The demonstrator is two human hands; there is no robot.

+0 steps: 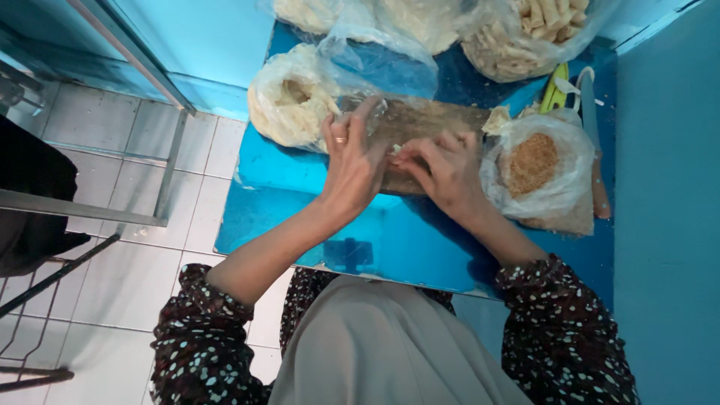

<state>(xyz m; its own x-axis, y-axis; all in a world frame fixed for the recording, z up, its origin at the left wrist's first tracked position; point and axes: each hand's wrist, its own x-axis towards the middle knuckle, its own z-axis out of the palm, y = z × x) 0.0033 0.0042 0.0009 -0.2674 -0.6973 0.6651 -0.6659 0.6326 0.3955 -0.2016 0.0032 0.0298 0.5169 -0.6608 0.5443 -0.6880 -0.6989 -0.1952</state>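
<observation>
Hands [397, 161] mid-board [431, 120], bags [289, 101] flanking.

Blue table [300, 172]; brown board [427, 124]; dark, white-dotted sleeves [202, 337]; perhaps golden-brown crumbs [532, 161].

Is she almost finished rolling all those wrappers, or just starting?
Somewhere in the middle. Done: a bag of finished rolls sits at the top right. In hand: the left hand and right hand press one pale piece on the wooden board. Left: a bag of wrappers and a bag of brown crumbs.
</observation>
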